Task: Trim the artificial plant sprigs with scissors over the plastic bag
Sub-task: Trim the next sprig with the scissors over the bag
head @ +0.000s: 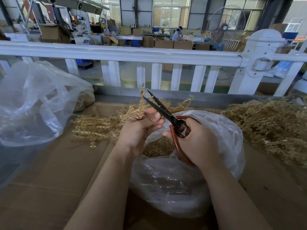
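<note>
My left hand (141, 128) pinches a tan artificial plant sprig (142, 103) that stands upright above the fingers. My right hand (197, 143) grips the red handles of black-bladed scissors (161, 108). The blades are parted, with their tips at the sprig's upper stem. Both hands hover over a clear plastic bag (186, 183) that holds small tan clippings (159, 146) in its open mouth. Part of the lower red handle is hidden inside my right palm.
Loose sprigs (96, 127) lie on the cardboard surface (54, 171) to the left of my hands, and a large heap of sprigs (269, 123) is at the right. A second clear bag (33, 103) sits at left. A white railing (132, 53) crosses behind.
</note>
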Demonstrator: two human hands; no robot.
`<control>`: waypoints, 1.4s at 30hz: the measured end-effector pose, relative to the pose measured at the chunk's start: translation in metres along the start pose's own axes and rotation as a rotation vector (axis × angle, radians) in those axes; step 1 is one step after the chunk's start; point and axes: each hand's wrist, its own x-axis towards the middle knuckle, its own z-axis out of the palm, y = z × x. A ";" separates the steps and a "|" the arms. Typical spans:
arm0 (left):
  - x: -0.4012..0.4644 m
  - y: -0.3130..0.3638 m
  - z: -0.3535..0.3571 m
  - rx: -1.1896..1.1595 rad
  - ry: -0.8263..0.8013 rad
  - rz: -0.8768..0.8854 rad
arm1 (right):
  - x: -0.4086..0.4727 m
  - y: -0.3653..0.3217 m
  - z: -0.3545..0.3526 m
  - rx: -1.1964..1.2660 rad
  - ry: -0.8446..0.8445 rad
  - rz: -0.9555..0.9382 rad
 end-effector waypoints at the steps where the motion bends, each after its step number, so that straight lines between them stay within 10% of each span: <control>1: 0.000 0.000 0.000 -0.001 -0.001 -0.002 | 0.000 0.000 0.000 -0.003 0.002 -0.003; 25: -0.001 0.001 0.000 -0.028 0.018 -0.003 | 0.000 0.003 0.001 -0.011 -0.003 -0.007; 35: 0.000 -0.009 0.002 0.204 0.036 -0.115 | 0.007 -0.007 -0.004 0.643 -0.093 0.327; 42: 0.001 -0.010 0.004 0.225 -0.024 -0.117 | 0.009 -0.020 -0.007 0.658 -0.124 0.370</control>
